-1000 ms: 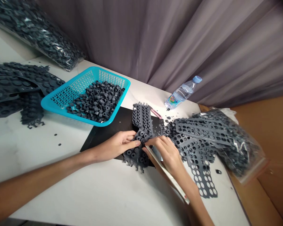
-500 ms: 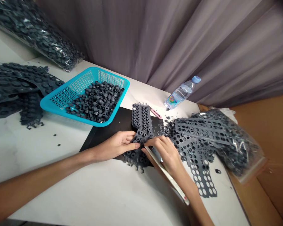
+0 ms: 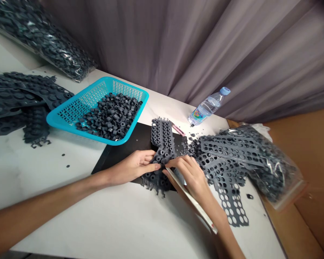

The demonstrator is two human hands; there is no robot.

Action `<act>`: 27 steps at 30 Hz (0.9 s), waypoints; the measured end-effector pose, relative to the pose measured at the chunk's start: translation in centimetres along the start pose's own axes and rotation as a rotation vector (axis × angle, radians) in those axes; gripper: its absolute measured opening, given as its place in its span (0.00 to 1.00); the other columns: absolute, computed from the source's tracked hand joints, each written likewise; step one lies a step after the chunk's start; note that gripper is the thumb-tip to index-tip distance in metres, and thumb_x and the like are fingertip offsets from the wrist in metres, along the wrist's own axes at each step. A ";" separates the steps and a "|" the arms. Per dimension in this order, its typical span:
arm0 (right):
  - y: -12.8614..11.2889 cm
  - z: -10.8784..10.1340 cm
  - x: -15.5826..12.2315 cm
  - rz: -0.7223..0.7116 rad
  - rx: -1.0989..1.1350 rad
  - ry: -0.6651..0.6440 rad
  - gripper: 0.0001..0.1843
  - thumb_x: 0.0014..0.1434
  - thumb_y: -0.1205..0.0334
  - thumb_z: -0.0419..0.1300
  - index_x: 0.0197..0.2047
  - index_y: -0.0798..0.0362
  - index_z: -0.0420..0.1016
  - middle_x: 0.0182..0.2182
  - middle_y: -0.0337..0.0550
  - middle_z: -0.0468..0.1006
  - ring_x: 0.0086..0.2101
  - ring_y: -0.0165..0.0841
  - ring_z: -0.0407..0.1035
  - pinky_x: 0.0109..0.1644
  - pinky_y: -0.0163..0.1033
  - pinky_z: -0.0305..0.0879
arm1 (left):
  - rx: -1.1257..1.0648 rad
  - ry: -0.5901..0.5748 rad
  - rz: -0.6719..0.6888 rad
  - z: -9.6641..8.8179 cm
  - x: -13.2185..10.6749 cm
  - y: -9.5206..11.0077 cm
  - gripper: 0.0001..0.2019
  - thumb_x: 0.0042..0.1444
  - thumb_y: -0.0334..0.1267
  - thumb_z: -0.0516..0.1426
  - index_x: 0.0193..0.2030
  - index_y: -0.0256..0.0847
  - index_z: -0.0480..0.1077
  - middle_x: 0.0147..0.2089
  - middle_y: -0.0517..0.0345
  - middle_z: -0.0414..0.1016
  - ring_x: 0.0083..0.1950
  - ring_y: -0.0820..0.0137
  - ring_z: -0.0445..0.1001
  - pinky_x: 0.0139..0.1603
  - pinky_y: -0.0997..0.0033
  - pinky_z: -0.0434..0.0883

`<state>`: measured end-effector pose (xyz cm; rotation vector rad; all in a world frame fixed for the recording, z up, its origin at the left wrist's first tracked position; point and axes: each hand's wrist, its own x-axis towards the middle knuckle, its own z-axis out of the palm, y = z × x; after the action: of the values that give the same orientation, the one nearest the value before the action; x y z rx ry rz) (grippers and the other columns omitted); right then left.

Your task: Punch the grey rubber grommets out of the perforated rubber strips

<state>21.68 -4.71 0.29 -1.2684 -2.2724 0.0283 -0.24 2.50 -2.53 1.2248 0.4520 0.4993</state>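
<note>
My left hand (image 3: 133, 166) is closed on a dark grey moulded rubber sheet (image 3: 162, 135) with rows of ring-shaped parts, its thumb pressing on the near section. The sheet is bent, its near end with a ragged edge lying toward me. My right hand (image 3: 190, 172) pinches close to the left thumb, at the sheet. A long slim white tool (image 3: 196, 207) runs from the right fingertips back under the wrist; its tip is hidden, so its kind is unclear. Beneath the sheet lies a black mat (image 3: 109, 160).
A blue basket (image 3: 52, 120) of loose rubber rings stands at back left, near more sheets (image 3: 13, 97) and a filled bag (image 3: 48, 43). Punched-out sheets (image 3: 229, 154) and another bag (image 3: 275, 169) lie right. A water bottle (image 3: 206, 106) and pink cutter (image 3: 178, 129) are behind.
Almost nothing differs. Both hands hold the same places on the sheet, and the tool's far end has shifted very slightly.
</note>
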 end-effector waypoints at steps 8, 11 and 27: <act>0.1 0.0 0.1 -0.008 -0.029 -0.002 0.03 0.69 0.65 0.62 0.46 0.51 0.72 0.37 0.41 0.82 0.38 0.36 0.71 0.44 0.42 0.62 | -0.016 -0.001 0.006 0.0 -0.1 0.1 0.17 0.68 0.39 0.60 0.61 0.38 0.73 0.62 0.46 0.78 0.62 0.57 0.77 0.66 0.56 0.71; 0.2 0.3 -0.1 0.011 -0.039 0.010 0.02 0.70 0.64 0.61 0.46 0.51 0.72 0.37 0.42 0.81 0.38 0.36 0.71 0.44 0.42 0.62 | -0.010 -0.007 0.008 0.0 0.0 0.0 0.17 0.68 0.39 0.60 0.61 0.38 0.72 0.62 0.46 0.78 0.63 0.57 0.77 0.66 0.57 0.71; 0.3 1.4 -0.4 0.008 -0.141 0.014 0.09 0.72 0.64 0.58 0.54 0.52 0.73 0.40 0.45 0.81 0.39 0.37 0.72 0.44 0.43 0.67 | 0.032 0.008 -0.001 -0.1 0.1 0.1 0.12 0.68 0.36 0.60 0.56 0.38 0.74 0.58 0.47 0.80 0.61 0.59 0.78 0.64 0.60 0.71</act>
<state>21.48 -4.55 -1.14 -1.3449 -2.2911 -0.1398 -0.25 2.64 -2.48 1.2543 0.4688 0.4982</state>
